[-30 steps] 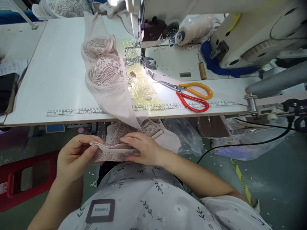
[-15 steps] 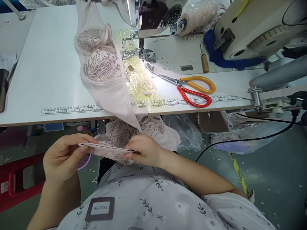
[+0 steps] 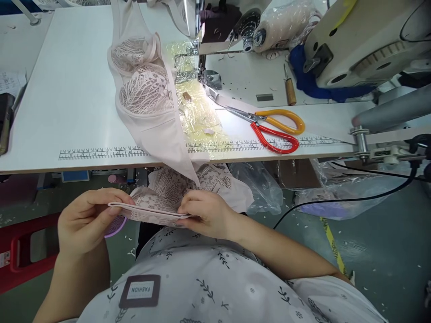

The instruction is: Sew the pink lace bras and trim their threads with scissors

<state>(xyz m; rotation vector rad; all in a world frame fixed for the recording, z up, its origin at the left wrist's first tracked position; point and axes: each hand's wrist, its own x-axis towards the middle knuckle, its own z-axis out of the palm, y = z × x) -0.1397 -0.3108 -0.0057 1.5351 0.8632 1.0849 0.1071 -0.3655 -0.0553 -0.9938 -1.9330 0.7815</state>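
Pinching | left hand [image 3: 85, 220], right hand [image 3: 207, 214]: each closed on pale lace [image 3: 148, 217] | edge [image 3: 148, 209] straight, smooth

A loose white shirt [image 3: 188, 273], sprinkled with dark leafy sprigs [image 3: 204, 290] and small flowers [image 3: 252, 290], carries a grey-framed patch [image 3: 140, 290] reading FASHION, its right sleeve [image 3: 325, 294] in the same print, and, I notice, black cloth [image 3: 144, 235] peeking out beneath.

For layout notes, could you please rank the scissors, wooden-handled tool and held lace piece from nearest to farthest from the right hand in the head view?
1. Held lace piece, in the right hand.
2. Scissors, ahead, rightward.
3. Wooden-handled tool, farther ahead, rightward.
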